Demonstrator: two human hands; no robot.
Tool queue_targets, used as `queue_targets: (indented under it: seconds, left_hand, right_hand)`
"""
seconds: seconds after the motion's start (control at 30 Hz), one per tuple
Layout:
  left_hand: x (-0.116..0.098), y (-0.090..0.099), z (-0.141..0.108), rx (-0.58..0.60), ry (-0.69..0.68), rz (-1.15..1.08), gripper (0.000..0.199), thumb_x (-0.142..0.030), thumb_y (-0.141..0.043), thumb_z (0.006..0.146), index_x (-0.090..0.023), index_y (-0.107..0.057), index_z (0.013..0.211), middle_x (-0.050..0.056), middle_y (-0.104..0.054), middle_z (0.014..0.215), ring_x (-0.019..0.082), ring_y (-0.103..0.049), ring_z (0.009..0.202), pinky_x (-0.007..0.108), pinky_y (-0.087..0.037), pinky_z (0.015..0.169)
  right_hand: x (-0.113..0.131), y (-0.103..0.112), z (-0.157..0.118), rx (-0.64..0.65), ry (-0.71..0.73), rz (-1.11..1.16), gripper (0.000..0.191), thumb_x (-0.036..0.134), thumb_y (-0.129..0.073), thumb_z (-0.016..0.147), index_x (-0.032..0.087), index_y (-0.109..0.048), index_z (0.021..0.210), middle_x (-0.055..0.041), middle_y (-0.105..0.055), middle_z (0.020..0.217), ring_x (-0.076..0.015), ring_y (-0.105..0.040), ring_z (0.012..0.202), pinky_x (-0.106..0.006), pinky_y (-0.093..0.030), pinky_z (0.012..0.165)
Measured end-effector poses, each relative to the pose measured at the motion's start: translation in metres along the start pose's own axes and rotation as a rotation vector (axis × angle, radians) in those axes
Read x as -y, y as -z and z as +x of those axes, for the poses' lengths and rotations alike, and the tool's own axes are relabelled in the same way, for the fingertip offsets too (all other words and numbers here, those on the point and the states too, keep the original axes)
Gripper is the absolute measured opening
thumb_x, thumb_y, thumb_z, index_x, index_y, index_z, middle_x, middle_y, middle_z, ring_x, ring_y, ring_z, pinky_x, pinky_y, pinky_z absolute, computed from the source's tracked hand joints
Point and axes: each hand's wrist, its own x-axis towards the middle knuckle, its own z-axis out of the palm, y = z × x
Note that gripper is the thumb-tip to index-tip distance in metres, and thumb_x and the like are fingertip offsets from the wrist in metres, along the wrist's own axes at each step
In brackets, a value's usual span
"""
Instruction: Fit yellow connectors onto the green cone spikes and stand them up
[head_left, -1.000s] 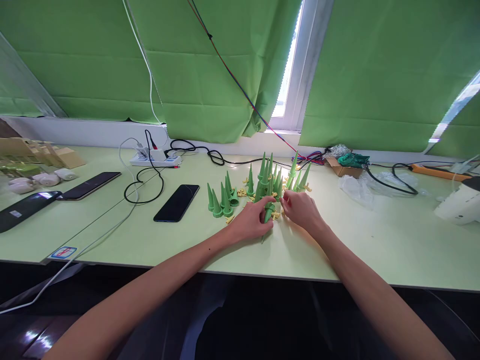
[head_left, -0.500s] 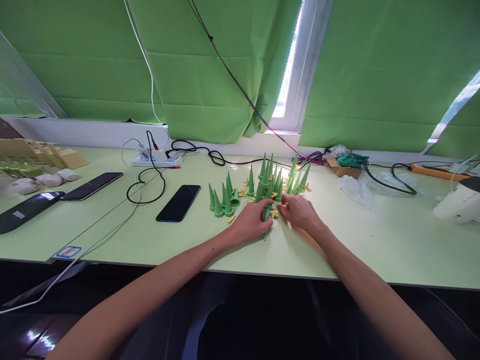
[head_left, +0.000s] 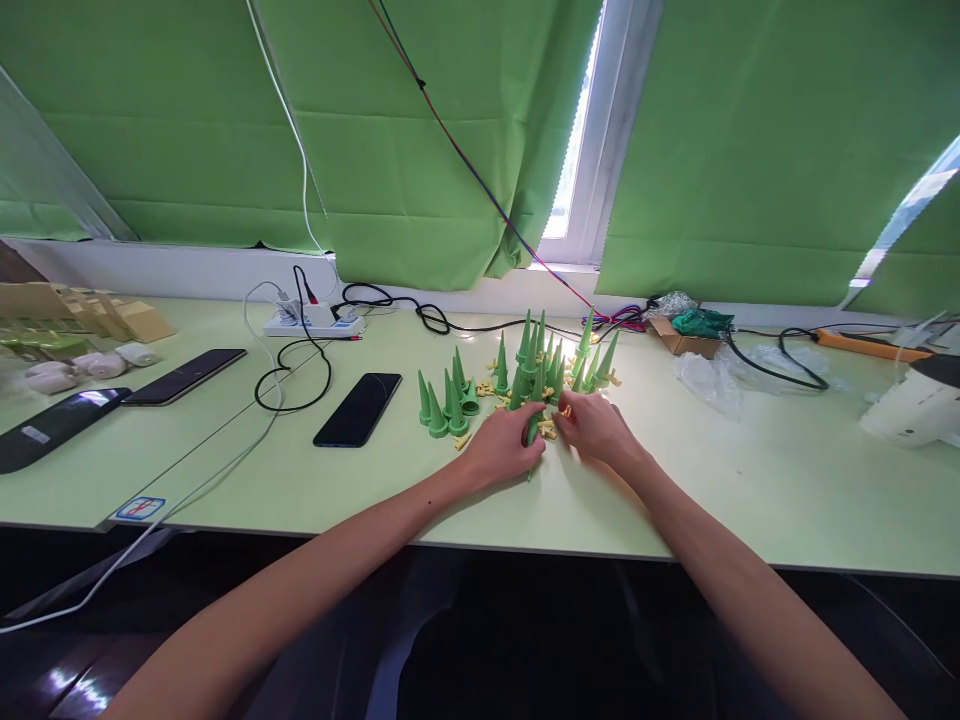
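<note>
My left hand (head_left: 504, 444) is closed around a green plastic cone-shaped spike (head_left: 532, 430), whose narrow tip points toward me. Close beside it, my right hand (head_left: 596, 428) has its fingers pinched together at the edge of the pile; what is between them is too small to make out. Small yellow plastic pieces (head_left: 547, 430) lie between and behind my hands. Just beyond stands a crowd of upright green spikes (head_left: 501, 365), and a smaller group of spikes (head_left: 437, 412) stands to the left.
A black phone (head_left: 358, 410) lies left of the spikes, with two more dark phones farther left. Behind are a power strip (head_left: 315, 322) and black cables. A small cardboard box (head_left: 684, 342), clear plastic wrap (head_left: 709, 385) and a white device (head_left: 915, 405) are at right.
My right fingertips have shifted slightly left beside the yellow pieces. My left hand keeps hold of the spike in nearly the same place. The view has tilted a little.
</note>
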Motion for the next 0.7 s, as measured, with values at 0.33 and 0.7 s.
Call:
queue_targets:
  seconds: [0.33,0.7]
  left_hand:
    - [-0.0003,-0.0009,-0.0015,0.024,-0.005,0.008,0.050,-0.026,-0.053,0.084,-0.016,-0.059,0.133,-0.001,-0.063,0.064,0.017,-0.059,0.063,0.028,-0.042,0.062]
    - [-0.0015,0.0003,-0.0007,0.000,-0.003,-0.008,0.042,-0.030,-0.053,0.087,-0.019,-0.062,0.127,-0.002,-0.062,0.062,0.016,-0.056,0.060,0.027,-0.039,0.060]
  right_hand:
    - [-0.0006,-0.0015,0.0022,-0.126,0.003,0.151,0.015,0.027,-0.054,0.090,0.019,-0.065,0.085,-0.0028,-0.067,0.070,-0.0166,-0.058,0.062,-0.025,-0.034,0.057]
    - [0.0043,0.0037,0.0007,-0.260,0.078,0.532,0.027,0.035,-0.049,0.094,0.019,-0.065,0.080,-0.0006,-0.063,0.062,-0.0150,-0.055,0.055,-0.027,-0.040,0.059]
